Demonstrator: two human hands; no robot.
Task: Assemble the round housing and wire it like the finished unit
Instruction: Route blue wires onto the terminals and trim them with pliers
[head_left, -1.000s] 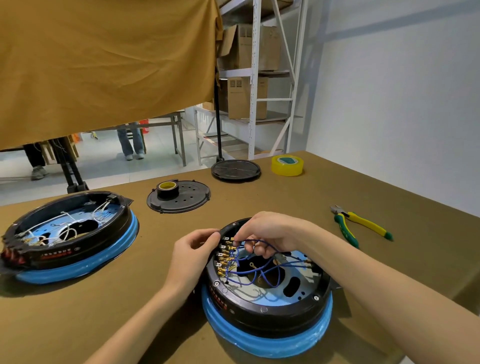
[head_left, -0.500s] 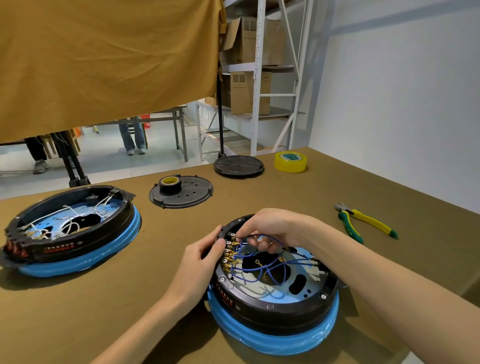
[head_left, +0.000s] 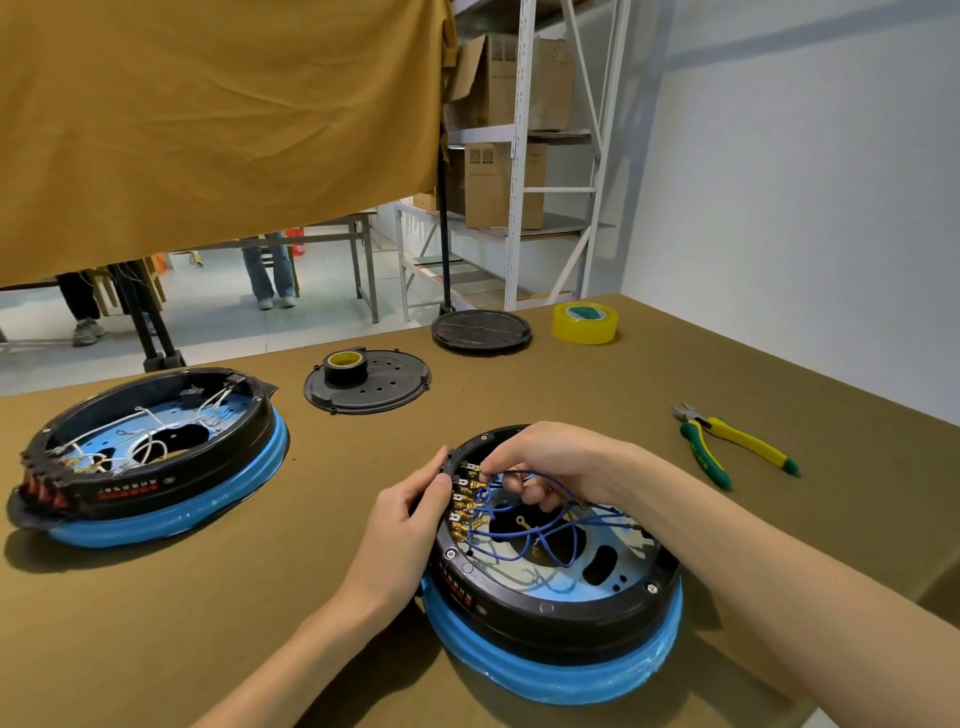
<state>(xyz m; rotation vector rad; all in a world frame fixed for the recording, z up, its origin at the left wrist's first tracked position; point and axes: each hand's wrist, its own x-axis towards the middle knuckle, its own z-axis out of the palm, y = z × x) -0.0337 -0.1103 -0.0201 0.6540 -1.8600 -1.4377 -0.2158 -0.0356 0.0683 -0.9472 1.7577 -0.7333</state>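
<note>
A round black housing (head_left: 561, 603) on a blue base sits in front of me, with blue wires (head_left: 524, 525) looping over its light blue inner plate. Brass terminals (head_left: 467, 506) line its left inner rim. My left hand (head_left: 410, 512) grips the outer left rim beside the terminals. My right hand (head_left: 550, 462) reaches over the top and pinches a blue wire end at the upper terminals. The finished unit (head_left: 150, 462), with white wires inside, stands at the left.
A black cover plate (head_left: 369, 389) carrying a small tape roll lies behind the housing. Further back are a second black lid (head_left: 481, 331) and a yellow tape roll (head_left: 585, 322). Green-yellow cutters (head_left: 732, 449) lie at the right. A brown curtain hangs above the table's far edge.
The view has shifted slightly. My right hand's fingers have moved along the terminals with the blue wire, and my left hand has closed in on the rim.
</note>
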